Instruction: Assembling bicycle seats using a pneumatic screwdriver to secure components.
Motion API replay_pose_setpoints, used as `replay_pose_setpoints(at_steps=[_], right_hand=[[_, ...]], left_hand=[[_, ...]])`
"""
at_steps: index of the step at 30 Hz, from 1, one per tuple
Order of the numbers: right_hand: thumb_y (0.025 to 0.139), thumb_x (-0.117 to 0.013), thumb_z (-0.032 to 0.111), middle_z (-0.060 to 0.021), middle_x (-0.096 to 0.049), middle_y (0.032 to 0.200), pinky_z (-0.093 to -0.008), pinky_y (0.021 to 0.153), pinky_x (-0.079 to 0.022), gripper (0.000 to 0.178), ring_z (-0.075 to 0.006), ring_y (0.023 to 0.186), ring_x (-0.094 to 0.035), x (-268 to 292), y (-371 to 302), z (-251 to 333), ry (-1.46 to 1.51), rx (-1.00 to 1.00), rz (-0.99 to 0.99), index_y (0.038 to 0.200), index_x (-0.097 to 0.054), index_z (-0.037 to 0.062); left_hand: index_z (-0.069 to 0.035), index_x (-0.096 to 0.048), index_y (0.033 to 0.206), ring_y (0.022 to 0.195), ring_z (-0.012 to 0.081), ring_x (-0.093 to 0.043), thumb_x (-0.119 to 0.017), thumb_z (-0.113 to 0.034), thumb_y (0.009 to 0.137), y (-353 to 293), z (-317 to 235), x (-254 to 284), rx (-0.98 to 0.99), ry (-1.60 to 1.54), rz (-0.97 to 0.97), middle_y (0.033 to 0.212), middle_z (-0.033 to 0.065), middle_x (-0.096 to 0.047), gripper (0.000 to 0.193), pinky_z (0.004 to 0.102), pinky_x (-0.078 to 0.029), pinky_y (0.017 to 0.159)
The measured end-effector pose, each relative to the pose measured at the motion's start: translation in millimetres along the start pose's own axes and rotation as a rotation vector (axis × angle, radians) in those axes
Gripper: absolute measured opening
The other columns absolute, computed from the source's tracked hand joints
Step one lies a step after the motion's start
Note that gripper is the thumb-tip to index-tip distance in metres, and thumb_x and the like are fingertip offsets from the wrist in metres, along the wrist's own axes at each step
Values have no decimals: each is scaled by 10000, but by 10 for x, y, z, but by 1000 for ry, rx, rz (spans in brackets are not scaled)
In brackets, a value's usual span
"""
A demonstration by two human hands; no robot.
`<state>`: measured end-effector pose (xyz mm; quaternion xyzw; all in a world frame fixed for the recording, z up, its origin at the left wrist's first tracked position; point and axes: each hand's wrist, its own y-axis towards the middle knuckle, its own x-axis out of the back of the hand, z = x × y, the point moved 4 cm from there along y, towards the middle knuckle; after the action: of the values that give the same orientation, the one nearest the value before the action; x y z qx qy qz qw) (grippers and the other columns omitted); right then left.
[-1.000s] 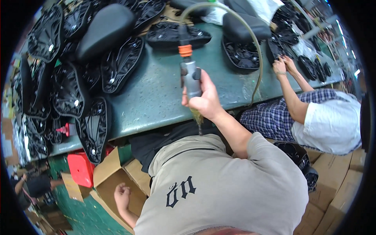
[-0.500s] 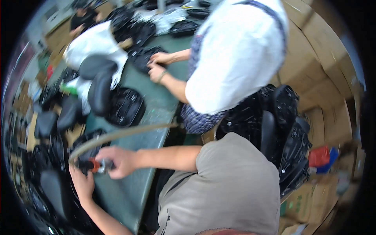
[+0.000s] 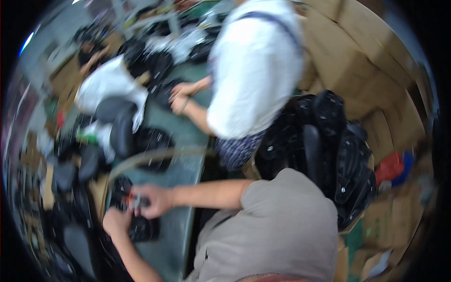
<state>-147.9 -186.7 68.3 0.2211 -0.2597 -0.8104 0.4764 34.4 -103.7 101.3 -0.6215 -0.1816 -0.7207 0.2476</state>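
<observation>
My right hand point(image 3: 157, 201) is closed round an air tool point(image 3: 136, 202) with orange and silver parts; its exact kind is blurred. A pale hose point(image 3: 155, 154) arches over the table beyond it, from the left towards the table's right edge. Just left of the tool, my left hand point(image 3: 116, 222) has its fingers curled in, and what they hold is hidden. Black moulded parts lie under and around both hands, one black part point(image 3: 143, 230) below the tool and another black piece point(image 3: 121, 185) on its far side.
Black padded seats point(image 3: 123, 134) and a white sack point(image 3: 110, 84) lie on the green table point(image 3: 181, 176). A co-worker in a white top point(image 3: 256, 70) handles a black part ahead. Black bagged parts point(image 3: 324, 155) and stacked cartons point(image 3: 366, 70) stand right; another person point(image 3: 89, 56) is far left.
The view has shifted. Both my hands and the tool now appear lower and further right, closer together. The left hand's fingers look more curled, and a black part shows below the tool.
</observation>
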Motion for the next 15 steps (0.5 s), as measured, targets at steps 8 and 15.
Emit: replay_pose_setpoints(at_steps=[8,15], right_hand=[[877,-694,-46,-69,-669,880,-290,598,-545,296,-135,682,-646,-219,422,481,90,-164,81,1157,-607,-7],[917,-636,-51,-98,-642,920,-282,648,-537,251,-157,711,-648,-1315,986,-348,859,293,354,1136,-539,21]], left_hand=[[104,-698,990,952,440,-730,-708,-651,862,-1215,237,-202,250,-589,151,954,321,-730,766,470,-582,853],[132,-573,1348,679,255,-714,-839,-563,795,-1754,275,-640,401,-1008,71,719,147,-693,927,377,-560,663]])
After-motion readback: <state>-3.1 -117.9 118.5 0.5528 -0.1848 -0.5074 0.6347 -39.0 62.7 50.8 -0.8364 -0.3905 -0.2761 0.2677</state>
